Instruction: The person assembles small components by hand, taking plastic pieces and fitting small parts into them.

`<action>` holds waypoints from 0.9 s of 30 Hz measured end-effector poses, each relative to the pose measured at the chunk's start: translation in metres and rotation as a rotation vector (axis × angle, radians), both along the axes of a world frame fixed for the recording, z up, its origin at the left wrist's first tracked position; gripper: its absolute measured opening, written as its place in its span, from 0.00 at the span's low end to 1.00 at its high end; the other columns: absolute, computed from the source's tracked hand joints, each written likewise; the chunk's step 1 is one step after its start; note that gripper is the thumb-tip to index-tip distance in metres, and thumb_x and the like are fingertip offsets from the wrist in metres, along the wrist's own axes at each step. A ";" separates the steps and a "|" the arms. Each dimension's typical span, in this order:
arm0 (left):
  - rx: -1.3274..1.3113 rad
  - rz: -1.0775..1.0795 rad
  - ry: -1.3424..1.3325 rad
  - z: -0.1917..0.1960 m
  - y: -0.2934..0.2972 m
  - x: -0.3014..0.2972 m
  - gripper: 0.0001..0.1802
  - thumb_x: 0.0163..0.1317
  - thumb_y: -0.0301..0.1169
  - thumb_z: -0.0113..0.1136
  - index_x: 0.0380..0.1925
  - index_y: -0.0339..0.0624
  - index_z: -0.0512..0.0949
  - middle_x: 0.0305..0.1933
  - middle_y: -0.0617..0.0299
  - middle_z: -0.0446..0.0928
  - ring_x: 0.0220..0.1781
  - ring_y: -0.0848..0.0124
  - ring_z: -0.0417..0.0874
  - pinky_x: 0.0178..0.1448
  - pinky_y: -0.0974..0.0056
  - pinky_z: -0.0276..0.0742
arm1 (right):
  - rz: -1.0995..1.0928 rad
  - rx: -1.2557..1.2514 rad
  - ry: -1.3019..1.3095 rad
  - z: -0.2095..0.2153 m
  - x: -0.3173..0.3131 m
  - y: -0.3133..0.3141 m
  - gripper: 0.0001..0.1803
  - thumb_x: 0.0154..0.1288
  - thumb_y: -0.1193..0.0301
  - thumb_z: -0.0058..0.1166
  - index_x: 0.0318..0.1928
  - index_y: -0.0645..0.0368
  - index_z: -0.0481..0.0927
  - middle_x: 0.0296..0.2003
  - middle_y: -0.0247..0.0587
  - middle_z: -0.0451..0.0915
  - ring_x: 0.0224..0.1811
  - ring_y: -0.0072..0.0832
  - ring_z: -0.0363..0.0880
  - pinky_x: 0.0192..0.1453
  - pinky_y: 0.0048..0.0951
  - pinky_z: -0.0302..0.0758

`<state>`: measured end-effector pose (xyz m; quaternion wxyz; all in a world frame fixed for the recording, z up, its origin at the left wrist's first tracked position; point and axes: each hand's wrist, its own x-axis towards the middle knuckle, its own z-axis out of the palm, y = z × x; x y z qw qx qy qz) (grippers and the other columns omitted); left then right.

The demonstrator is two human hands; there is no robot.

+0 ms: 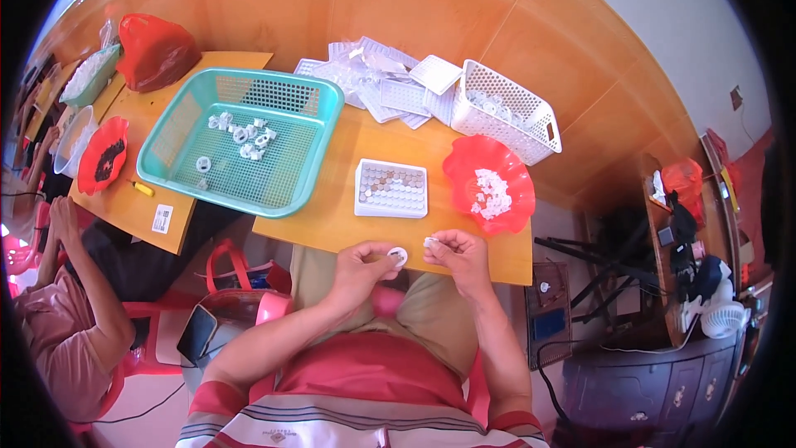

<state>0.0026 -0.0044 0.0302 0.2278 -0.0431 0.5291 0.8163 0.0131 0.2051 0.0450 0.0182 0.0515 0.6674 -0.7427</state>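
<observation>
My left hand (pixel 365 264) pinches a small white ring-shaped part (pixel 399 256) at the near edge of the wooden table (pixel 332 216). My right hand (pixel 458 250) holds a tiny white piece (pixel 429 241) just to the right of that ring, the two almost touching. Straight ahead lies a white tray (pixel 391 188) with rows of small round pieces. A red wavy-edged bowl (pixel 487 183) of small white parts stands to its right. A teal mesh basket (pixel 243 138) with several white parts sits to the left.
A white basket (pixel 507 111) and a heap of empty white trays (pixel 381 81) stand at the back. On a second table to the left are a red bag (pixel 155 50) and a red bowl of dark bits (pixel 104 155). Another person (pixel 66 315) sits at left. A pink bag (pixel 240 299) lies below.
</observation>
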 end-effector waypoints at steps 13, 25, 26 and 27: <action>0.052 0.015 0.001 -0.012 0.002 0.002 0.14 0.64 0.22 0.61 0.50 0.28 0.78 0.41 0.55 0.83 0.39 0.74 0.83 0.45 0.71 0.80 | 0.028 0.151 0.029 -0.017 0.008 -0.025 0.08 0.66 0.76 0.59 0.42 0.68 0.82 0.35 0.36 0.84 0.35 0.17 0.81 0.38 0.19 0.78; 0.025 0.037 0.083 -0.020 0.004 0.005 0.15 0.64 0.20 0.59 0.51 0.29 0.77 0.40 0.56 0.83 0.40 0.74 0.83 0.48 0.71 0.79 | -0.080 0.346 0.048 -0.008 0.011 -0.052 0.04 0.65 0.78 0.58 0.37 0.68 0.83 0.26 0.31 0.81 0.27 0.13 0.76 0.32 0.16 0.73; 0.026 0.036 0.081 -0.021 0.005 0.005 0.15 0.64 0.20 0.59 0.51 0.29 0.77 0.40 0.56 0.83 0.40 0.74 0.83 0.48 0.71 0.79 | -0.080 0.346 0.046 -0.008 0.011 -0.053 0.04 0.65 0.78 0.58 0.37 0.68 0.83 0.26 0.31 0.81 0.27 0.13 0.76 0.32 0.16 0.73; 0.034 0.049 0.087 -0.022 0.005 0.006 0.15 0.64 0.19 0.58 0.51 0.29 0.77 0.40 0.56 0.83 0.40 0.74 0.83 0.48 0.71 0.79 | -0.086 0.369 0.053 -0.008 0.011 -0.054 0.04 0.65 0.78 0.58 0.37 0.68 0.83 0.26 0.31 0.81 0.27 0.13 0.76 0.32 0.16 0.73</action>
